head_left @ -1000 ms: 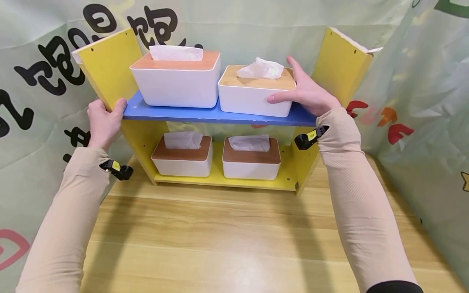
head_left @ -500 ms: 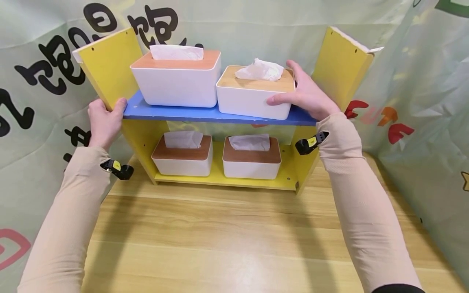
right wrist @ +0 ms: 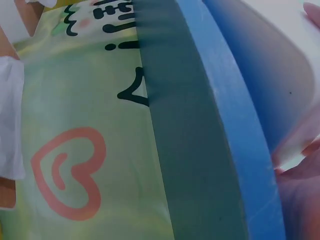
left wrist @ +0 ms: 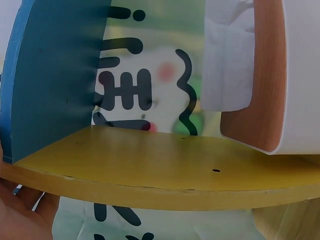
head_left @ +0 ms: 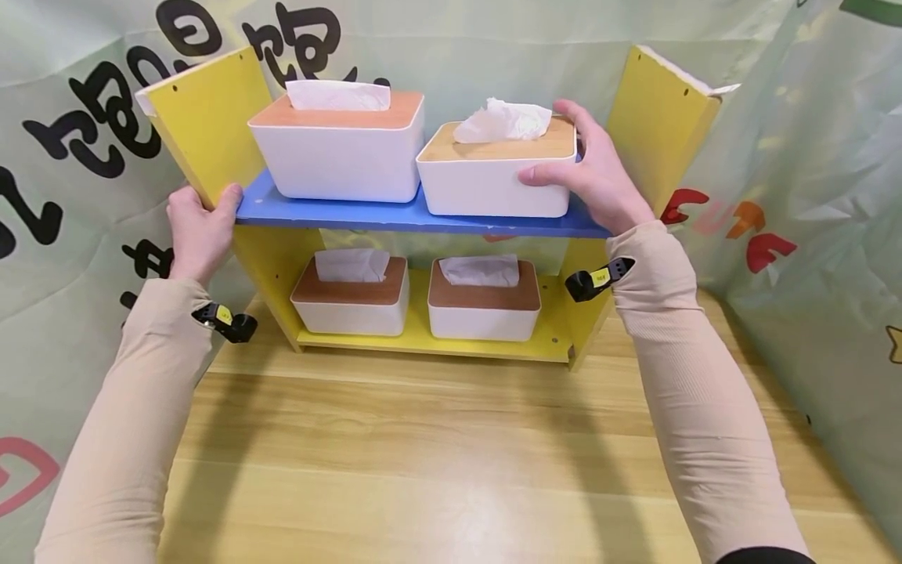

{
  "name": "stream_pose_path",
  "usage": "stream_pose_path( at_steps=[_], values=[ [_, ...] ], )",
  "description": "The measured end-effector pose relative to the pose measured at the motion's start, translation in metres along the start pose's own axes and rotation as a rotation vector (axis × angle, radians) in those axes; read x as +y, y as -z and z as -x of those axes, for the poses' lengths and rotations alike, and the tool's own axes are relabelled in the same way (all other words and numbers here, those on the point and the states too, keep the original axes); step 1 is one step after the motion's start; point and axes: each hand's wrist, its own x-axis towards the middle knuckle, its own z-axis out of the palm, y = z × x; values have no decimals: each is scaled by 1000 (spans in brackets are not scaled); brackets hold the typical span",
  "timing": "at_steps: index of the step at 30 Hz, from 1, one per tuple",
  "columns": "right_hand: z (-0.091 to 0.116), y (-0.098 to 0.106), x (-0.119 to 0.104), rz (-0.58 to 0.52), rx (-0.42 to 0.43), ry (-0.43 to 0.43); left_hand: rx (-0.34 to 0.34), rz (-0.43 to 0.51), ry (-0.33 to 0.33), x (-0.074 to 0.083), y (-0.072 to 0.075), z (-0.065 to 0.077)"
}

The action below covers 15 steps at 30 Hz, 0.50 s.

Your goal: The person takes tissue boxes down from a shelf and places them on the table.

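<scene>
In the head view my right hand (head_left: 599, 168) holds the right end of a white tissue box (head_left: 486, 188) with a light wooden lid, thumb on its front and fingers at the back corner. This box sits over the right part of the blue shelf board (head_left: 338, 214). Beside it stands a larger tissue box (head_left: 338, 164) with an orange-brown lid. My left hand (head_left: 200, 235) grips the yellow left side panel (head_left: 211, 117) at the blue board's end. In the right wrist view the held box (right wrist: 280, 50) shows at the blue board's edge, with part of my hand (right wrist: 305, 185).
On the yellow lower shelf (head_left: 416, 345) stand a left tissue box (head_left: 352, 317) and a right one (head_left: 486, 323), both brown-lidded. The yellow right panel (head_left: 655, 125) rises close behind my right hand. Wooden tabletop (head_left: 423, 439) lies in front; printed cloth (head_left: 479, 47) hangs behind.
The right end of the held tissue box has moved back and slightly right, so its front runs straighter along the board. My right hand moved with it; my left hand keeps its place.
</scene>
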Motion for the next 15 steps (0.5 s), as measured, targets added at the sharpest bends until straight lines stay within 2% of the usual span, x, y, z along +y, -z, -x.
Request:
stream_pose_path(
  at_steps=[5, 9, 15],
  values=[
    [2, -3, 1, -178, 7, 58, -1, -1, 7, 1, 0, 0],
    [5, -5, 0, -277, 15, 51, -4, 0, 15, 1, 0, 0],
    [12, -8, 0, -336, 32, 72, 1, 2, 7, 1, 0, 1]
  ],
)
